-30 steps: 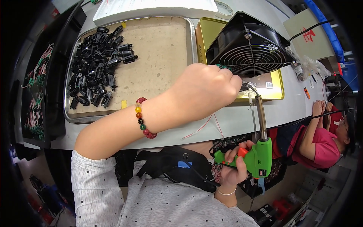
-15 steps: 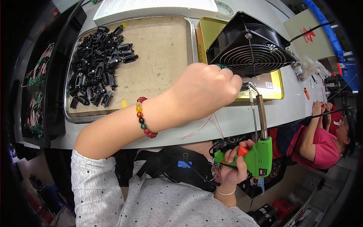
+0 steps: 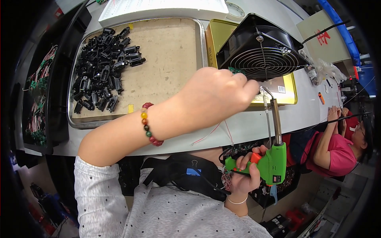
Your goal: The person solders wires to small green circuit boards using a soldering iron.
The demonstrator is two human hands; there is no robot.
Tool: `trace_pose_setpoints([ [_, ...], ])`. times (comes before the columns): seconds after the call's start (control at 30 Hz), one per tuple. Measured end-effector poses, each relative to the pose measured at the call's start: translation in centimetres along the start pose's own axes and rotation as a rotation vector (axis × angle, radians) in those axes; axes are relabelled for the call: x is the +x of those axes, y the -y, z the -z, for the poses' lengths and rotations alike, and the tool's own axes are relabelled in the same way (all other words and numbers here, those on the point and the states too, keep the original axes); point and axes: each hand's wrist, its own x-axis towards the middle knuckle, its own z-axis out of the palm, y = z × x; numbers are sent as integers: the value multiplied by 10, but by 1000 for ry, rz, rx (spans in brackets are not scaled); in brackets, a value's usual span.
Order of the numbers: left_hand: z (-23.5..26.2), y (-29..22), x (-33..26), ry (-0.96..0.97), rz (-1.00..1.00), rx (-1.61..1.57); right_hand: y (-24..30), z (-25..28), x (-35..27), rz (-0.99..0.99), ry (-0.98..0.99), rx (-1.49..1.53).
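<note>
My right hand (image 3: 247,172) is wrapped round the green handle of a soldering gun (image 3: 276,162), with fingers by its red trigger. The gun stands upright, its bent tip close to the fingertips of my left hand (image 3: 222,91). That left hand is closed, its back toward me, so what its fingers pinch is hidden. Thin red and white wires (image 3: 227,131) trail out below it over the table edge. Just past the knuckles a bit of green circuit board (image 3: 237,70) shows, in front of a black fan (image 3: 264,51).
A metal tray (image 3: 170,47) at left carries a heap of black plastic parts (image 3: 101,71). Farther left, a black bin (image 3: 63,79) holds wired green boards. The fan rests on a gold tin (image 3: 291,97). At right, another person (image 3: 333,152) works at the table.
My left hand has shifted very slightly to the right, its fingers now nearer the soldering tip. The soldering gun has moved a touch to the right.
</note>
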Motion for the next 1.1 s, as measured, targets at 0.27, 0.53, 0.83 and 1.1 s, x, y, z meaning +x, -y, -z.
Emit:
trace_pose_setpoints([
  [0.27, 40, 1, -1, 267, 217, -103, 5, 8, 3, 43, -25, 33],
  [0.53, 25, -19, 6, 225, 191, -272, 10, 19, -3, 94, -4, 54],
  [0.83, 73, -21, 27, 91, 82, -101, 11, 30, 5, 122, 2, 132],
  [1.1, 193, 0, -28, -99, 702, -863, 18, 42, 8, 121, 25, 195],
])
